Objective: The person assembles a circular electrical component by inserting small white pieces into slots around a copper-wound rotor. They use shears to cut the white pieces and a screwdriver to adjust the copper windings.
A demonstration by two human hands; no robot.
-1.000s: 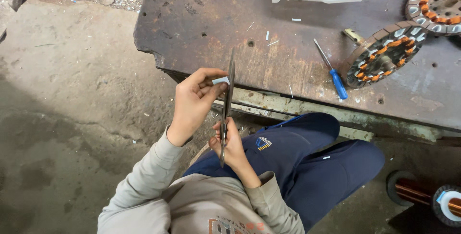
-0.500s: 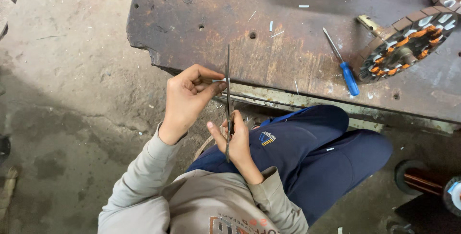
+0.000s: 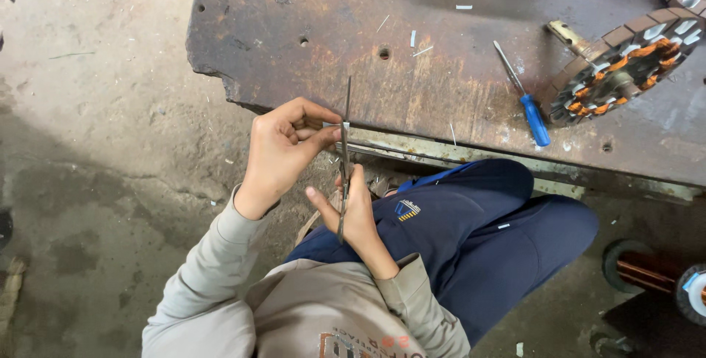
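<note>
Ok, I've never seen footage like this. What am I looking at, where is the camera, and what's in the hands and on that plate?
There is no machine here: a person works with two bare hands, and the one picture comes from a camera on their head, looking down past their knees. The right hand grips a pair of long thin scissors, pointing away from the body. The left hand pinches a small pale strip against the blades. In front lies a rusty metal plate with holes. On it lie a blue-handled screwdriver, a round motor stator with copper windings, and pale offcuts. A spool of copper wire sits on the floor at lower right.
</note>
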